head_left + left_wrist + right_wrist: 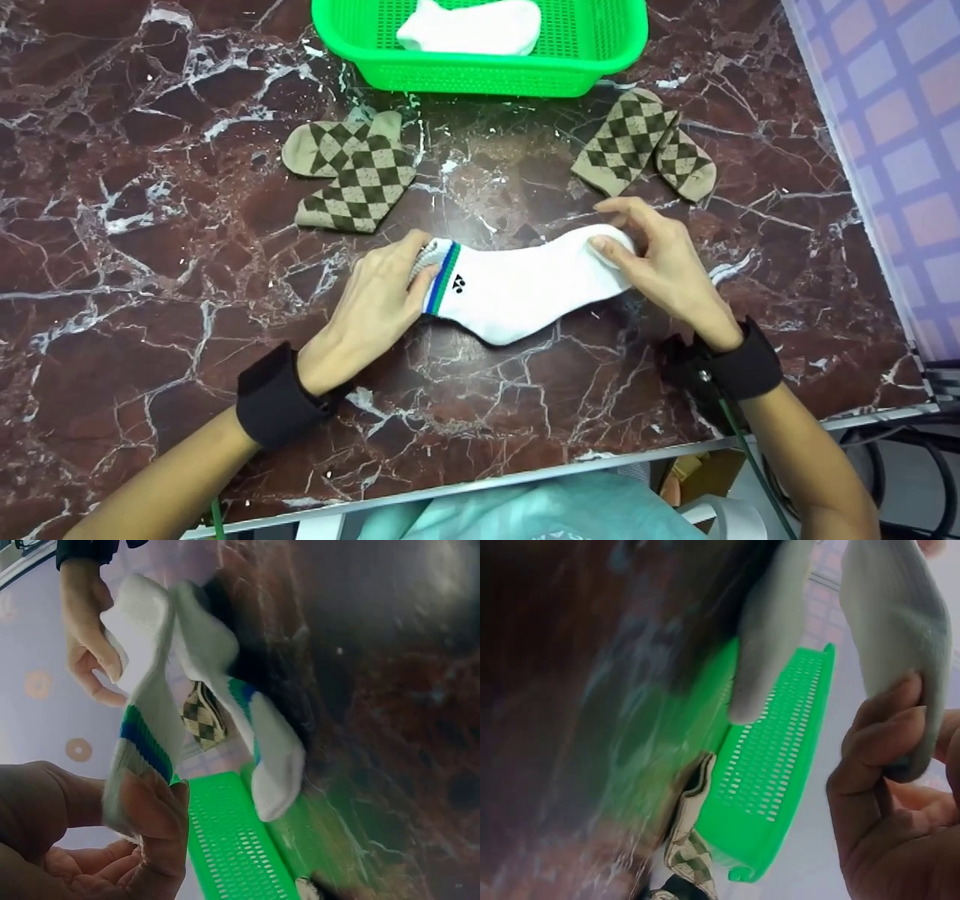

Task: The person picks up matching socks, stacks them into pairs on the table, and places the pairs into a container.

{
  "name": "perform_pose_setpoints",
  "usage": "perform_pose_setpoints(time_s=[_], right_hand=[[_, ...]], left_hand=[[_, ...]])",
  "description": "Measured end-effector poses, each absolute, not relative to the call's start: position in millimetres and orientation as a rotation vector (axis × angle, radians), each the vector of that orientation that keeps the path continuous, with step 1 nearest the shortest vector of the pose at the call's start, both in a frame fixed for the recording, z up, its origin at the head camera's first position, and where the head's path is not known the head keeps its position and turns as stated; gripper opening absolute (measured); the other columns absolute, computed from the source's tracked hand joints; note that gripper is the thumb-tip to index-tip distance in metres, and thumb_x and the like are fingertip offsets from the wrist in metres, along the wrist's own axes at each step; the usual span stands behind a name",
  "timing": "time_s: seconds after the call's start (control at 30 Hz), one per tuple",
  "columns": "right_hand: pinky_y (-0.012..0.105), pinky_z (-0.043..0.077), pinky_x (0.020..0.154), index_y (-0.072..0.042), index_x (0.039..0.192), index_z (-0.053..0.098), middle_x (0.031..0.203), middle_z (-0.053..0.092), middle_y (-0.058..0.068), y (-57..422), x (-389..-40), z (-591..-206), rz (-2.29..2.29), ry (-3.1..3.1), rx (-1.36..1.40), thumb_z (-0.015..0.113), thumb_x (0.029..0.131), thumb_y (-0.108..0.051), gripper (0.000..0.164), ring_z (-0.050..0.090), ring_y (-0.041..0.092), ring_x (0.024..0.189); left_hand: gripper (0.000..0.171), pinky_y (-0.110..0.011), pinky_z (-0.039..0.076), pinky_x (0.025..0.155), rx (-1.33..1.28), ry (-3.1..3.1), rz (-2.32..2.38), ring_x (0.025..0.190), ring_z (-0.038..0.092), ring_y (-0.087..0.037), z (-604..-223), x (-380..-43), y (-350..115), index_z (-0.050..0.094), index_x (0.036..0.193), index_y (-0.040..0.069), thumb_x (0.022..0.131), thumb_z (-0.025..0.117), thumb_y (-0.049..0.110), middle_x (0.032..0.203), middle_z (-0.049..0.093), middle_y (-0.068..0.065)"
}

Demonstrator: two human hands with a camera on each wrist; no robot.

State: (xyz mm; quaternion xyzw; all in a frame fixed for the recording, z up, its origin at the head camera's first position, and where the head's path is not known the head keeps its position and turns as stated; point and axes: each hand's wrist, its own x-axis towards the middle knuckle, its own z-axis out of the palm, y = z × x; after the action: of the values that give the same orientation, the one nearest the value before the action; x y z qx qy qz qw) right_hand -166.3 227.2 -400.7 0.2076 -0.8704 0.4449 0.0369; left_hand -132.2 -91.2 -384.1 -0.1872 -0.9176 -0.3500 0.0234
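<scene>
A white ankle sock [525, 285] with blue and green cuff stripes and a small black logo stretches between both hands. My left hand [367, 296] pinches its cuff, thumb on the near side. At the toe end, my right hand [667, 262] grips the fabric between thumb and fingers. The left wrist view shows this sock [154, 694] held up lengthwise. Behind it there is a second white striped shape [206, 637]; I cannot tell whether it is another sock or a reflection. In the right wrist view, curled fingers [885, 727] hold the toe.
A green plastic basket [480, 75] at the back holds a white sock [480, 28]. Folded brown-and-beige checked socks lie at the left [367, 180] and right [630, 142]. The glossy marbled table [187, 315] ends at a near edge, beyond which cables [900, 450] hang.
</scene>
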Motion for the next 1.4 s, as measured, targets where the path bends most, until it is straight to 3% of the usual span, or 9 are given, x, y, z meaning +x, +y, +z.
perform_pose_setpoints(time_s=[0.13, 0.3, 0.53, 0.8, 1.17, 1.4], right_hand=[[0.025, 0.040, 0.060, -0.012, 0.114, 0.057, 0.096, 0.062, 0.000, 228.1, -175.8, -407.9, 1.265, -2.757, 0.637, 0.063, 0.083, -0.025, 0.034, 0.051, 0.009, 0.068], [0.032, 0.041, 0.071, -0.007, 0.113, 0.056, 0.100, 0.060, 0.003, 230.8, -180.1, -413.5, 1.184, -2.804, 0.668, 0.063, 0.084, -0.025, 0.035, 0.052, 0.014, 0.084], [0.030, 0.039, 0.066, -0.004, 0.110, 0.056, 0.091, 0.057, 0.004, 232.8, -183.6, -416.7, 1.053, -2.858, 0.679, 0.065, 0.082, -0.027, 0.037, 0.049, 0.016, 0.077], [0.038, 0.041, 0.077, -0.003, 0.109, 0.057, 0.100, 0.059, 0.009, 236.3, -188.4, -416.9, 1.049, -3.011, 0.596, 0.065, 0.081, -0.032, 0.041, 0.053, 0.023, 0.089], [0.035, 0.041, 0.073, -0.002, 0.108, 0.057, 0.096, 0.059, 0.008, 239.1, -188.4, -417.5, 1.089, -3.089, 0.568, 0.063, 0.082, -0.035, 0.042, 0.052, 0.020, 0.082], [0.034, 0.039, 0.070, -0.006, 0.114, 0.055, 0.099, 0.058, 0.007, 243.7, -189.2, -413.0, 1.136, -3.128, 0.478, 0.063, 0.080, -0.043, 0.051, 0.051, 0.021, 0.078]], left_hand=[[0.020, -0.024, 0.039, 0.041, -0.565, -2.896, -1.036, 0.053, 0.051, -0.015, -390.7, -135.7, -94.6, 0.051, 0.103, 0.003, 0.085, 0.059, 0.009, 0.075, 0.059, -0.006], [0.032, -0.025, 0.039, 0.040, -0.544, -2.960, -0.936, 0.052, 0.051, -0.017, -398.6, -139.8, -97.5, 0.047, 0.112, 0.003, 0.085, 0.060, 0.012, 0.079, 0.060, -0.010], [0.033, -0.030, 0.044, 0.045, -0.552, -2.993, -0.867, 0.060, 0.055, -0.022, -405.4, -143.3, -98.0, 0.046, 0.111, 0.002, 0.084, 0.061, 0.013, 0.086, 0.060, -0.013], [0.033, -0.032, 0.048, 0.049, -0.581, -3.013, -0.881, 0.063, 0.057, -0.025, -406.5, -143.5, -96.9, 0.047, 0.109, 0.001, 0.083, 0.063, 0.012, 0.084, 0.058, -0.014], [0.032, -0.034, 0.048, 0.049, -0.587, -3.022, -0.843, 0.063, 0.057, -0.027, -408.3, -143.5, -97.9, 0.047, 0.108, -0.001, 0.082, 0.063, 0.012, 0.080, 0.057, -0.014], [0.050, -0.034, 0.050, 0.060, -0.528, -3.116, -0.954, 0.076, 0.055, -0.029, -395.8, -144.0, -103.1, 0.040, 0.118, -0.005, 0.079, 0.067, 0.013, 0.100, 0.054, -0.021]])
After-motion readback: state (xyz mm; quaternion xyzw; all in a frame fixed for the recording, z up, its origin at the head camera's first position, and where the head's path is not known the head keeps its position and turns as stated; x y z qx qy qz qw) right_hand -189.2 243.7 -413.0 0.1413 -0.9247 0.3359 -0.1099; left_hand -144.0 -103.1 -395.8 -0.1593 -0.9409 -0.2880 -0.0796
